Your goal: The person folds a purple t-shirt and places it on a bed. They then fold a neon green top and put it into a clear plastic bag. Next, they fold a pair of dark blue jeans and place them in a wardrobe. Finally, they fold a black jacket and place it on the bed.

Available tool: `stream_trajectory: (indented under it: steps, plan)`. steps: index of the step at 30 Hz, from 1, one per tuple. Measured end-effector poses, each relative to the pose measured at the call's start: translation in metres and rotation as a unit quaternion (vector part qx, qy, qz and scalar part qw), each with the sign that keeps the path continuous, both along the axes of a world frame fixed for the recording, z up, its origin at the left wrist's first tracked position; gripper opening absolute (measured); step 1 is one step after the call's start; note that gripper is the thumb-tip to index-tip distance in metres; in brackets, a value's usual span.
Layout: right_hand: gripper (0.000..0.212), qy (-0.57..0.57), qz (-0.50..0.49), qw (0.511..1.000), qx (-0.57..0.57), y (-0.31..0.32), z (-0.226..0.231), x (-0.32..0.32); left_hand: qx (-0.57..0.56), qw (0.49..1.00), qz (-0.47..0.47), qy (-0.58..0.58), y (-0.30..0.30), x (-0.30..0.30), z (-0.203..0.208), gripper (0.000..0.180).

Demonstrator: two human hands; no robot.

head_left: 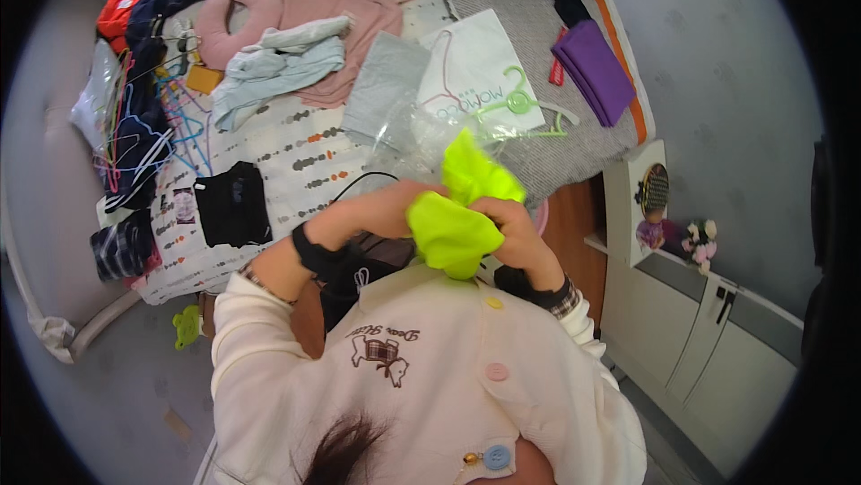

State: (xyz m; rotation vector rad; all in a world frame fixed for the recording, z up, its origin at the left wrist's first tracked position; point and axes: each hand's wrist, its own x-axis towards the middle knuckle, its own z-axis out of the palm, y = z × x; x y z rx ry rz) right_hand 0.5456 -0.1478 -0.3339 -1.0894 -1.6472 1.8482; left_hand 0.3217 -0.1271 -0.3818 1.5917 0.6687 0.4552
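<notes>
Both of my hands hold a bunched neon yellow-green cloth in front of my chest. My left hand grips its left side, the fingers partly hidden behind the fabric. Closed on the right side is my right hand, with a crumpled part of the cloth standing up between the two hands. Just beyond lie a clear plastic bag and a light green clothes hanger. The cloth's exact kind does not show.
The bed carries a white printed bag, a purple folded cloth, a pink neck pillow, a pale blue garment, a black folded garment and several coloured hangers. A white cabinet stands at the right.
</notes>
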Motion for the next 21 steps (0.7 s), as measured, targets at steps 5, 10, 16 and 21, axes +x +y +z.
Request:
stream_trajectory:
  steps: [5, 10, 16, 21]
  plan:
    - [0.030, -0.144, -0.056, 0.988, -0.024, 0.006, -0.103, 0.035, -0.198, 0.907, 0.350, -0.125, -0.018, -0.104, -0.029, 0.036]
    - [0.065, -0.424, -0.312, 0.846, 0.076, 0.035, -0.238, 0.102, -0.312, 0.696, 0.616, -0.197, -0.051, -0.173, -0.043, 0.041]
    - [0.037, -0.280, -0.364, 0.877, -0.140, 0.074, -0.288, 0.101, -0.314, 0.751, 0.573, -0.095, -0.036, -0.165, -0.084, 0.039]
    - [0.012, -0.159, -0.350, 0.917, -0.103, 0.087, -0.267, 0.078, -0.287, 0.879, 0.377, 0.053, 0.027, -0.088, -0.206, 0.047]
